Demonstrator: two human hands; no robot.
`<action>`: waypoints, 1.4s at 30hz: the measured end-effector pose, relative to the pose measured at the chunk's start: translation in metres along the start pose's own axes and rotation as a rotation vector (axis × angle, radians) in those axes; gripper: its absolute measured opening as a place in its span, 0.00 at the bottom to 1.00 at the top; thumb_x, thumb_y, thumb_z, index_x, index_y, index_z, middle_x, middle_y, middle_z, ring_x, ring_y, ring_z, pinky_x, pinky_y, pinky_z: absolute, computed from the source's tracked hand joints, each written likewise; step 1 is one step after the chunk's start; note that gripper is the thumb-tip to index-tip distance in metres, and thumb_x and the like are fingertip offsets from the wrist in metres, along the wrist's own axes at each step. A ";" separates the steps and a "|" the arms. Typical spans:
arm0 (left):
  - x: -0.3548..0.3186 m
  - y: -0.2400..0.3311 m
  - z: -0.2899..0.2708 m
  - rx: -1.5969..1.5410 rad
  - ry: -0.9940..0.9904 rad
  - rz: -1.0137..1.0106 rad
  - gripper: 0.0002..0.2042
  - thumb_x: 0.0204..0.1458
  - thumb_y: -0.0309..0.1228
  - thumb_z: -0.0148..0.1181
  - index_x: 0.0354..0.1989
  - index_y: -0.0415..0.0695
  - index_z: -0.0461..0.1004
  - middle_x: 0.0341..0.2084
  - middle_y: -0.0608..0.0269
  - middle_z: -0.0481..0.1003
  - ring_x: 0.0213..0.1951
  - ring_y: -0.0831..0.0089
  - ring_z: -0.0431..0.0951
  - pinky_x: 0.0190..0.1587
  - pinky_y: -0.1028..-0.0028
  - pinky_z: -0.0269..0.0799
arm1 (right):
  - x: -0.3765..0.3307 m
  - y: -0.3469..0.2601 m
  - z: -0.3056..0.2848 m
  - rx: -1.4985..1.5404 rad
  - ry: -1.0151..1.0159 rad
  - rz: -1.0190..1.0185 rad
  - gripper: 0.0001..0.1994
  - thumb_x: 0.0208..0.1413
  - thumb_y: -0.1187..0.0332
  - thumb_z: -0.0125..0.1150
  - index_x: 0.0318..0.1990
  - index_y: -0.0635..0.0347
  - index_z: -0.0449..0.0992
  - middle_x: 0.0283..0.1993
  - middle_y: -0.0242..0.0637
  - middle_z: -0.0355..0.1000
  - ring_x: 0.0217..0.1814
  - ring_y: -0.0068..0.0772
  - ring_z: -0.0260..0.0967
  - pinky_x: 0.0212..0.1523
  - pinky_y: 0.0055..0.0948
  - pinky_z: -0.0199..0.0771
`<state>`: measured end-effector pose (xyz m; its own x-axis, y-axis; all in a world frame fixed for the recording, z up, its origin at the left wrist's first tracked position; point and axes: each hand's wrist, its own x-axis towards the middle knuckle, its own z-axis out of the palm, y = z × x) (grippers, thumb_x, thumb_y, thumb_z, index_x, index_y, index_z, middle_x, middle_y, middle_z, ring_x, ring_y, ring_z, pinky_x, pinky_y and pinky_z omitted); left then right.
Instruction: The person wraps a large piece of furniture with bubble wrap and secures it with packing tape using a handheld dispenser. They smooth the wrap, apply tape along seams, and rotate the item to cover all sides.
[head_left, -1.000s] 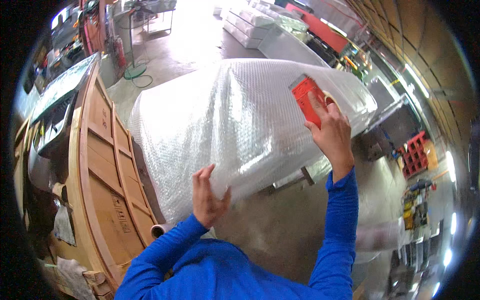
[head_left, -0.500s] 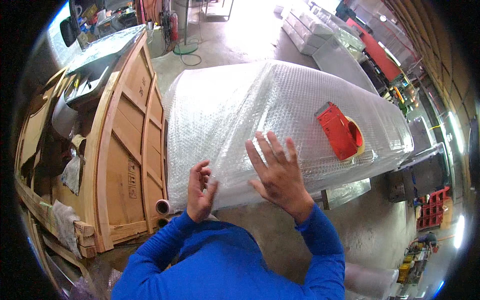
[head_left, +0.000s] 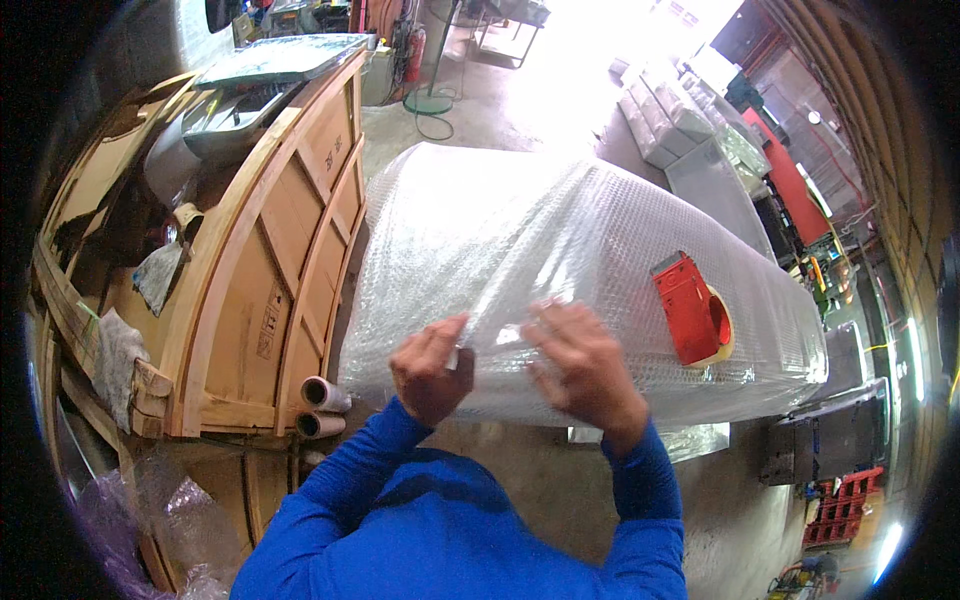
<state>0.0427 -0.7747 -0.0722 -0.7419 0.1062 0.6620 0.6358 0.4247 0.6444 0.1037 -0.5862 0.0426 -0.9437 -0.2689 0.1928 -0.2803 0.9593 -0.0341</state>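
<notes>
A large bulky load wrapped in clear bubble wrap (head_left: 480, 220) lies in front of me. My left hand (head_left: 432, 372) is closed at its near edge, fingers pinched on the bubble wrap. Folds in the film run up and away from between my hands. Just to the right, my right hand (head_left: 585, 370) is over the same near edge, its fingers bent and smeared by motion, so its hold on the film cannot be made out. Farther right, a red tape dispenser (head_left: 685, 308) with a roll of yellowish tape rests on top of the wrap.
A wooden crate (head_left: 250, 290) stands close on the left, with two cardboard tubes (head_left: 325, 395) by its near corner. Crumpled clear film (head_left: 190, 520) lies at lower left. Wrapped boxes (head_left: 665, 120) stand at far right, and a red plastic crate (head_left: 845, 507) at lower right.
My left hand has gone from loosely curled to closed at the wrap. The right hand's spread fingers have bent. More folds show in the film, and my view has shifted left.
</notes>
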 end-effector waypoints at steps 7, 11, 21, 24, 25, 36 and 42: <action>-0.017 0.010 0.012 -0.167 -0.006 0.119 0.15 0.51 0.19 0.64 0.48 0.39 0.81 0.42 0.47 0.82 0.43 0.54 0.85 0.45 0.64 0.81 | -0.017 0.015 0.003 0.020 -0.145 -0.045 0.33 0.56 0.51 0.65 0.62 0.68 0.72 0.69 0.53 0.66 0.74 0.51 0.60 0.75 0.52 0.54; -0.029 0.026 0.025 -0.277 -0.066 0.084 0.15 0.50 0.20 0.64 0.48 0.40 0.81 0.45 0.49 0.82 0.45 0.53 0.85 0.48 0.62 0.81 | -0.015 0.010 0.009 -0.198 -0.265 -0.053 0.31 0.55 0.49 0.59 0.59 0.66 0.75 0.67 0.51 0.68 0.76 0.48 0.58 0.77 0.57 0.47; -0.047 0.037 0.027 -0.112 -0.376 0.273 0.22 0.58 0.31 0.63 0.61 0.36 0.73 0.60 0.42 0.74 0.62 0.50 0.75 0.65 0.53 0.68 | -0.065 0.072 -0.053 -0.304 0.464 0.354 0.20 0.59 0.63 0.59 0.54 0.66 0.77 0.52 0.51 0.77 0.63 0.54 0.69 0.69 0.54 0.60; -0.043 0.034 0.019 -0.211 -0.393 0.205 0.22 0.59 0.29 0.62 0.62 0.36 0.72 0.60 0.42 0.73 0.62 0.48 0.75 0.64 0.54 0.69 | -0.069 0.099 -0.044 -0.684 0.400 0.631 0.25 0.63 0.60 0.57 0.63 0.65 0.69 0.56 0.50 0.75 0.59 0.54 0.72 0.65 0.54 0.65; -0.042 0.033 0.017 -0.242 -0.389 0.144 0.22 0.59 0.30 0.62 0.62 0.37 0.72 0.60 0.42 0.73 0.61 0.49 0.75 0.64 0.54 0.69 | -0.071 0.104 -0.041 -0.601 0.383 0.673 0.26 0.64 0.59 0.57 0.65 0.65 0.67 0.57 0.50 0.74 0.59 0.53 0.72 0.64 0.53 0.67; -0.072 0.044 0.041 0.084 -0.396 0.327 0.25 0.59 0.31 0.61 0.65 0.39 0.69 0.67 0.43 0.66 0.68 0.48 0.67 0.70 0.51 0.60 | -0.072 0.098 -0.021 -0.651 0.245 0.834 0.27 0.65 0.63 0.58 0.71 0.53 0.64 0.51 0.47 0.72 0.54 0.52 0.72 0.56 0.47 0.73; -0.063 0.041 0.010 -0.120 -0.462 0.276 0.24 0.60 0.33 0.61 0.64 0.39 0.70 0.64 0.43 0.69 0.68 0.48 0.68 0.68 0.54 0.65 | -0.124 0.087 -0.039 -0.176 0.658 0.615 0.25 0.67 0.69 0.53 0.71 0.57 0.65 0.63 0.54 0.70 0.54 0.54 0.71 0.57 0.48 0.71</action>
<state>0.1136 -0.7552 -0.0912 -0.5433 0.5941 0.5931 0.8197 0.2229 0.5276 0.2034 -0.4657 0.0542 -0.6124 0.3448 0.7114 0.3194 0.9311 -0.1763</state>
